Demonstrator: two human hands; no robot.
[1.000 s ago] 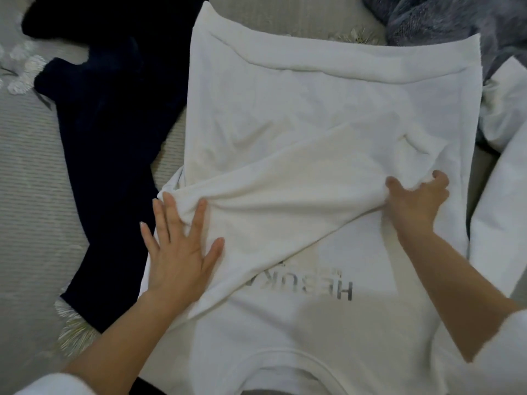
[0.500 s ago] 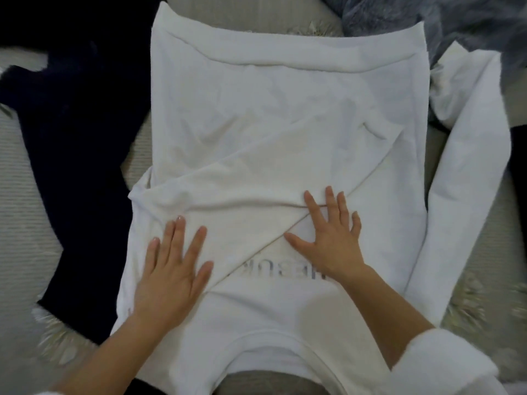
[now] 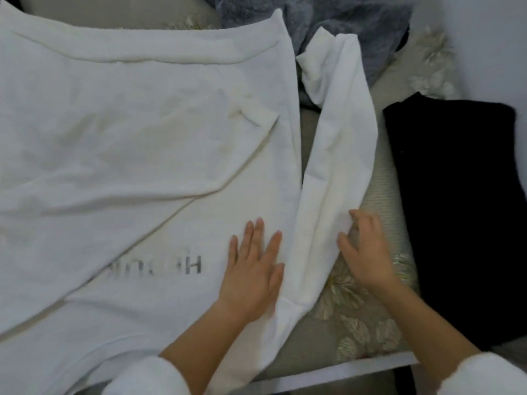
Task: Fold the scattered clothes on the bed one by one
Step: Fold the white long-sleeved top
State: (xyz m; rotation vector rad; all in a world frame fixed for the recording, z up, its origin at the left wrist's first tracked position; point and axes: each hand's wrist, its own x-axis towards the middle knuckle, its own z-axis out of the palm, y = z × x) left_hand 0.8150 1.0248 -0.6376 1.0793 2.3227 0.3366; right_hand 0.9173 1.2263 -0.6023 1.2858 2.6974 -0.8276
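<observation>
Finished with the first sleeve (image 3: 171, 172), folded across the sweatshirt (image 3: 142, 81) on the bed (image 3: 356, 317). Shifted right: pinning the side seam with left grip (image 3: 253, 269) flat, fingers straight; pinching the second sleeve (image 3: 336, 166) edge with right grip (image 3: 365, 246). Likely folding it next.

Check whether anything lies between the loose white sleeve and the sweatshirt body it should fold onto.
Only the person's own left hand, pressed flat on the sweatshirt body beside the seam. Nothing else lies there. The right hand grips the loose sleeve by its edge with curled fingers, so nothing separates them.
</observation>
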